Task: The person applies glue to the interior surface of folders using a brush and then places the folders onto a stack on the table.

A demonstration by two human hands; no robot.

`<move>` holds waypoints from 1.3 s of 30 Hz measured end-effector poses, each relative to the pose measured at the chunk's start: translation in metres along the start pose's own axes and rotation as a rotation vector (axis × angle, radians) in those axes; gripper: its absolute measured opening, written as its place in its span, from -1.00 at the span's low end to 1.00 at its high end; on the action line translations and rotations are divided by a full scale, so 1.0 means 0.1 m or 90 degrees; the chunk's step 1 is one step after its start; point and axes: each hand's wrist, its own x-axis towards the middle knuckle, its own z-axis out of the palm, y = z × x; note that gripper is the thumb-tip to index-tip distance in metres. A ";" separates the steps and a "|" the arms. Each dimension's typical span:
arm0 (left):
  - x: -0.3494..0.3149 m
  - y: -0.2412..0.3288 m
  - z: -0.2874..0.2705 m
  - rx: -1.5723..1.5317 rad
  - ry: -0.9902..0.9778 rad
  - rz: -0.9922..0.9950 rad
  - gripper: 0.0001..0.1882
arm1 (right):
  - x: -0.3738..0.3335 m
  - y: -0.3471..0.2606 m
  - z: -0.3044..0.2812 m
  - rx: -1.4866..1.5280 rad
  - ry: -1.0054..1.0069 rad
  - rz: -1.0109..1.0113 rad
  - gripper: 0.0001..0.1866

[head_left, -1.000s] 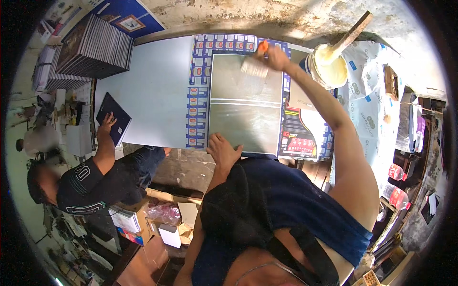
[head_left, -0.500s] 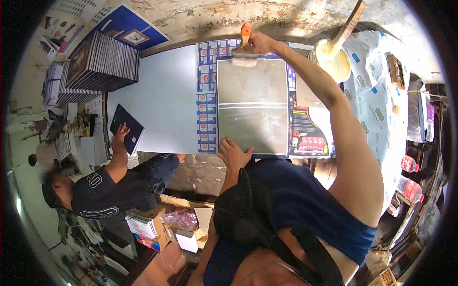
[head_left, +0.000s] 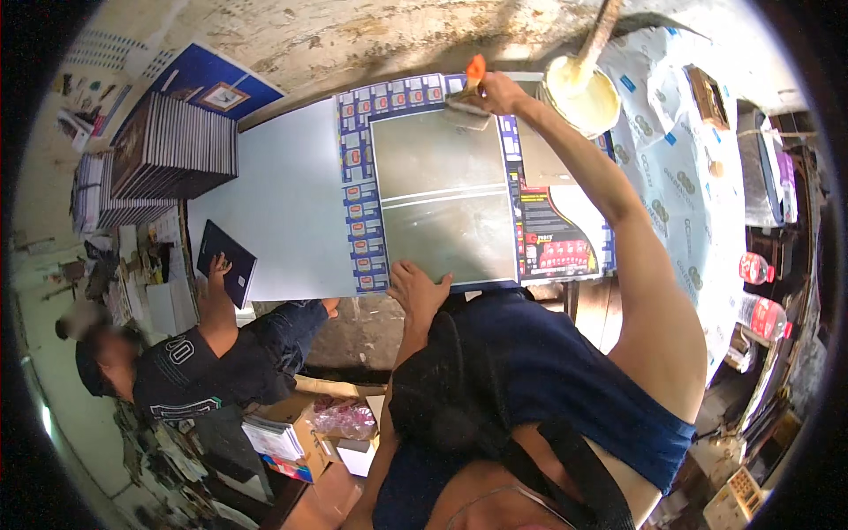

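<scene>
A wide flat brush (head_left: 476, 69) with an orange handle is gripped in my right hand (head_left: 505, 93). Its bristles rest at the far edge of a grey-brown sheet, near that sheet's right corner. The sheet consists of two grey-brown panels (head_left: 442, 159) with narrow white strips between them and a white border; its surface looks wet in places. At the near left corner my left hand (head_left: 420, 290) lies with fingers spread over the edge. Under the sheet is blue printed paper (head_left: 358, 159). To the right stands a tub of cream-coloured paste (head_left: 587, 104) with a wooden stick in it.
A white board (head_left: 283, 203) lies to the left. Beyond it rise stacked dark hardcovers (head_left: 177, 146). A co-worker (head_left: 203, 362) at the left touches a dark blue cover (head_left: 228, 261). Printed plastic wrap (head_left: 671, 168) covers the right side. An open cardboard box (head_left: 309, 433) sits below.
My right hand has moved the brush rightward along the sheet's far edge. My left hand stays on the near left corner. The whole view has shifted slightly.
</scene>
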 end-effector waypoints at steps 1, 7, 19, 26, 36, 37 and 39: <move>-0.07 -0.04 0.04 -0.001 -0.002 -0.016 0.04 | 0.07 -0.30 -0.09 -0.047 -0.039 0.188 -0.62; -0.04 -0.05 0.07 -0.006 -0.012 -0.030 0.07 | -0.21 -0.27 -0.20 -0.034 0.083 0.170 -0.51; -0.03 -0.06 0.04 -0.066 0.039 -0.045 0.07 | 0.04 -0.45 -0.30 -0.018 -0.049 0.081 -0.56; -0.08 -0.06 -0.04 -0.091 0.032 -0.067 0.06 | 0.82 -1.29 0.24 0.024 -0.206 -0.249 -0.75; -0.13 -0.08 0.04 -0.088 0.070 -0.082 0.08 | 1.15 -2.10 0.22 -0.162 -0.329 -0.322 -0.78; -0.11 -0.08 0.04 -0.092 0.085 -0.073 0.09 | 1.09 -2.09 0.23 -0.093 -0.188 -0.345 -0.80; -0.10 -0.08 0.05 -0.103 0.091 -0.065 0.09 | 0.95 -1.99 0.34 0.025 0.012 -0.524 -0.79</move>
